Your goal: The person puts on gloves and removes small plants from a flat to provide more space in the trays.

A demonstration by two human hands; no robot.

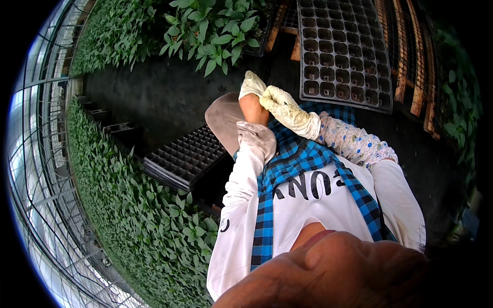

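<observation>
Gloves were my business — my right hand (280,100) pinched the cuff of the glove (251,83) on my left hand (252,86), whose fingers I couldn't see. A hard tug might have torn the cuff beside the seedling tray (344,51).

You're in a white long-sleeved shirt (308,205) with dark block lettering across the chest, and the left sleeve (241,179) carries a small dark mark low on the arm. A blue-and-black checked cloth scarf (292,159) drapes down your front, one band running down the middle and another crossing toward your right side. Your left hand (251,83) wears a pale, off-white fabric glove. Your right hand (280,102) has a cream glove speckled with dirt, and above it sits a light sleeve cover (354,143) with small dots, gathered at the upper end.
</observation>
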